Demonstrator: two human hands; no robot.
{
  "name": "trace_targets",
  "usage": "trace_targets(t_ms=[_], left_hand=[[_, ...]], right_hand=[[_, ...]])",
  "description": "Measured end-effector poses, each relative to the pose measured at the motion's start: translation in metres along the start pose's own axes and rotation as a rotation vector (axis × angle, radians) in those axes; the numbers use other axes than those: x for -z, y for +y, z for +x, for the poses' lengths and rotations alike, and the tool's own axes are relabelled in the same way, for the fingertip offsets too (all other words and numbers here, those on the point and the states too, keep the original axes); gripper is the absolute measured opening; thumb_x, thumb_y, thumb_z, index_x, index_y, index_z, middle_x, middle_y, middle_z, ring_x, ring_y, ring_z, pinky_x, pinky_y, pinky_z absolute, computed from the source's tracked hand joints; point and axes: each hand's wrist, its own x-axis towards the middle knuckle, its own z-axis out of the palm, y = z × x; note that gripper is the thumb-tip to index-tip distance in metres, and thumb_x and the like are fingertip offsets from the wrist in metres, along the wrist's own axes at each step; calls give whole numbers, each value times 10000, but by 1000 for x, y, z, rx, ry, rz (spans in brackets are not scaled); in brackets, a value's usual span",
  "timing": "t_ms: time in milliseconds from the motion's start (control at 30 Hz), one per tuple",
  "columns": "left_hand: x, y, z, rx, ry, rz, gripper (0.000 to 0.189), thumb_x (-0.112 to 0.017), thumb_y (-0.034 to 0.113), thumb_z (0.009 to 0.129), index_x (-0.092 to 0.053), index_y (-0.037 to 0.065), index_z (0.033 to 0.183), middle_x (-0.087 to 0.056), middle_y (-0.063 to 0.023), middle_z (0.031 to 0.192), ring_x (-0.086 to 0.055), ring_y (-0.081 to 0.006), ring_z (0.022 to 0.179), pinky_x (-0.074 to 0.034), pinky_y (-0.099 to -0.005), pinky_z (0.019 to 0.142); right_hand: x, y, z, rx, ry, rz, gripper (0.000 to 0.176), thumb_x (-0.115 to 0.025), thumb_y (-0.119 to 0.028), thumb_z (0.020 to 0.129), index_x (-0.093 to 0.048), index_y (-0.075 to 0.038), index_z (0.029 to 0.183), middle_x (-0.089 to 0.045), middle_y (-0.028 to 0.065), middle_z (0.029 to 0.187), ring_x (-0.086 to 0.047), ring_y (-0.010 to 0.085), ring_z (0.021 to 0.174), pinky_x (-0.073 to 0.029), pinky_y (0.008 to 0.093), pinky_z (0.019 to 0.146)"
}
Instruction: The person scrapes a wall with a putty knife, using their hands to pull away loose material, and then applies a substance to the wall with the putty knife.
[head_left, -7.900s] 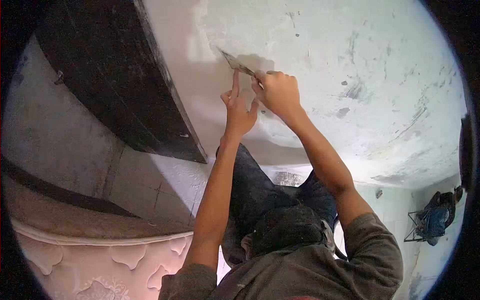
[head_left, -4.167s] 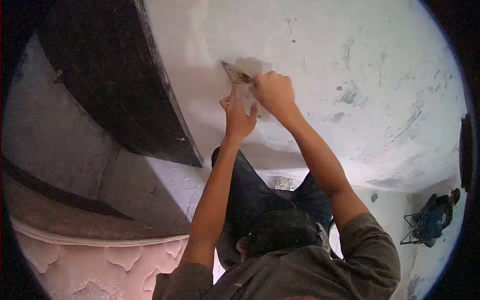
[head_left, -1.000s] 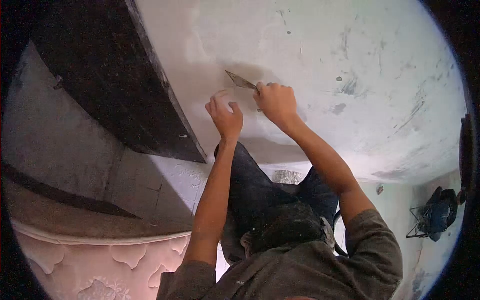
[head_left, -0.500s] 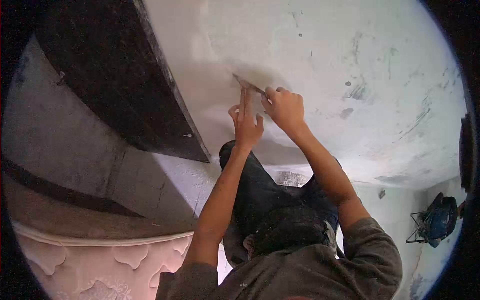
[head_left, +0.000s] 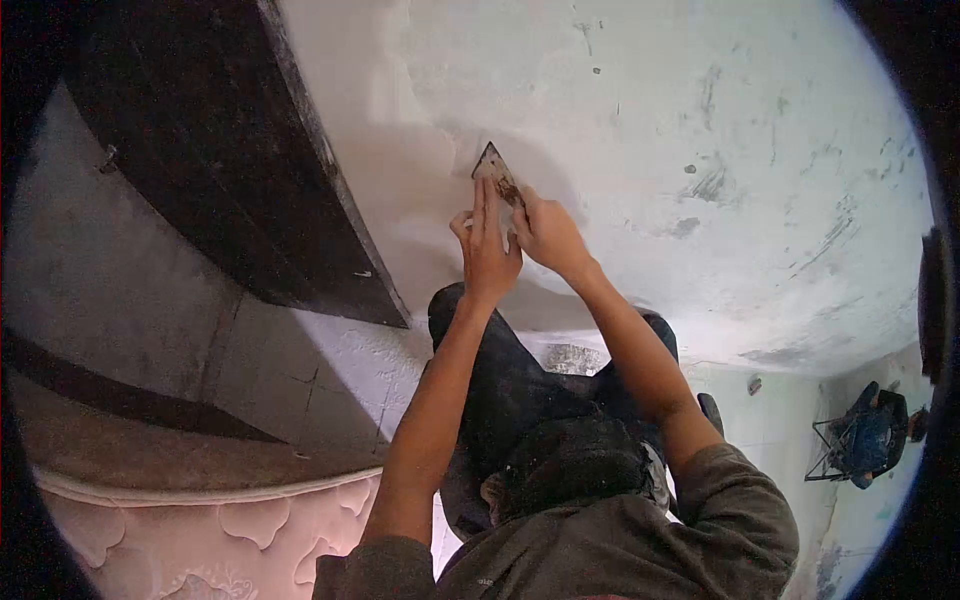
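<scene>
My right hand (head_left: 550,234) is closed round the handle end of a putty knife (head_left: 493,172). The blade looks triangular, dark-edged and smeared with pale material, and its point lies against the pale wall (head_left: 620,150). My left hand (head_left: 490,250) has two fingers stretched out, their tips touching the lower part of the blade; its thumb and other fingers are spread apart. Most of the handle is hidden inside my right hand. Around the blade the wall has a smooth patch and a soft shadow.
A dark wooden panel (head_left: 220,150) juts out on the left, its edge near my left arm. At lower left lies a pink quilted mattress (head_left: 200,540). My knees, in dark trousers (head_left: 530,380), are close to the wall. A folding chair (head_left: 865,435) stands at far right.
The putty knife has turned from a thin edge-on slant to showing its broad face, point up. My right hand has shifted slightly left and down. My left fingers remain at the blade.
</scene>
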Motion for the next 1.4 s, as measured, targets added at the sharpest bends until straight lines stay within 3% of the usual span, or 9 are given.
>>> trace_targets(t_ms=[500,600,700,767,867,967,1033,1167,1400], left_hand=[[0,0,2,17,101,3,753,-623,14,757,-277,-87,1418,-223,-287,1505,-321,-335,1308,-267,-412,970],[3,2,0,79,18,13,774,-618,-22,730,-276,-74,1423,-220,-272,1511,-334,-343,1273,-266,-417,975],[-1,6,-1,-49,101,43,805,-608,-50,702,-268,-61,1432,-208,-249,1522,-335,-370,1206,-274,-425,982],[0,7,-2,167,24,-20,807,-593,-63,695,-273,-52,1435,-196,-231,1531,-330,-384,1173,-285,-423,983],[0,2,-1,66,103,-18,816,-596,-71,687,-275,-46,1437,-192,-227,1533,-322,-389,1178,-294,-419,980],[-4,1,-1,115,81,-23,814,-593,-71,691,-274,-39,1439,-189,-226,1534,-325,-377,1175,-289,-416,983],[-6,0,0,58,80,33,816,-595,-68,693,-268,-43,1440,-189,-227,1534,-328,-373,1170,-286,-415,985],[-5,0,-1,86,67,14,809,-601,-54,704,-255,-58,1436,-191,-248,1527,-329,-365,1180,-274,-417,993],[-5,-3,-4,54,90,-13,796,-599,-41,713,-255,-70,1430,-203,-250,1522,-331,-369,1167,-270,-421,995]], right_hand=[[-13,-8,11,-128,-35,-89,233,-530,-186,892,-529,40,948,-600,277,670,-594,469,631,-480,537,575],[-12,-16,18,-140,-47,-82,235,-536,-184,886,-534,41,952,-600,277,673,-594,470,641,-478,535,575],[-14,-17,24,-158,-78,-125,220,-546,-172,879,-543,37,948,-600,276,680,-600,462,661,-475,535,578],[-9,-17,23,-151,-83,-139,211,-550,-164,877,-547,33,951,-601,276,685,-604,457,672,-474,536,581],[3,-19,21,-102,-111,-130,215,-541,-179,888,-549,23,962,-603,281,700,-605,458,683,-474,541,589],[1,-20,25,-162,-82,-120,233,-521,-202,906,-556,12,993,-607,280,707,-605,461,681,-478,546,609],[-13,-18,33,-192,-139,-174,293,-495,-231,911,-534,-29,1120,-629,282,783,-632,452,746,-517,539,657],[-6,-12,29,-174,-186,-143,278,-497,-234,911,-545,-15,1075,-630,288,784,-630,463,751,-520,532,668],[-13,-18,24,-173,-54,-164,245,-492,-226,929,-578,-1,977,-604,271,677,-600,458,653,-477,550,607]])
